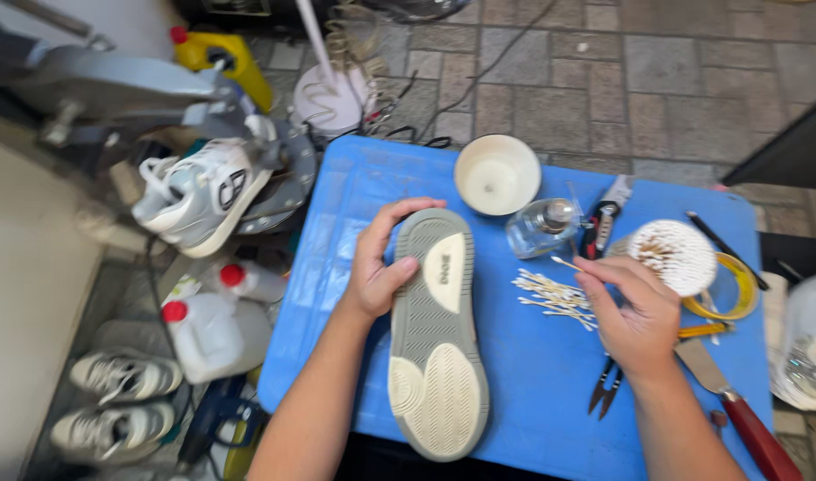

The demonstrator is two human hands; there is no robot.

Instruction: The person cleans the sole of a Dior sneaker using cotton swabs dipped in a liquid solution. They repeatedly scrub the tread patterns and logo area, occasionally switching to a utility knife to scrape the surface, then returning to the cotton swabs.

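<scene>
A sneaker point(436, 343) lies sole up on the blue table point(532, 383), showing a grey and cream outsole. My left hand point(378, 264) grips its toe end from the left, thumb on the sole. My right hand point(632, 312) pinches a cotton swab point(565, 263) between thumb and fingers, right of the shoe. A loose pile of cotton swabs point(555, 296) lies just left of that hand.
A white bowl point(497, 174), a small glass bottle point(543, 227), pliers point(606, 214), a round tub of swabs point(677, 256), snips point(604, 392) and a red-handled knife point(737, 410) share the table. More sneakers point(198, 191) and white jugs point(214, 334) sit left on the floor.
</scene>
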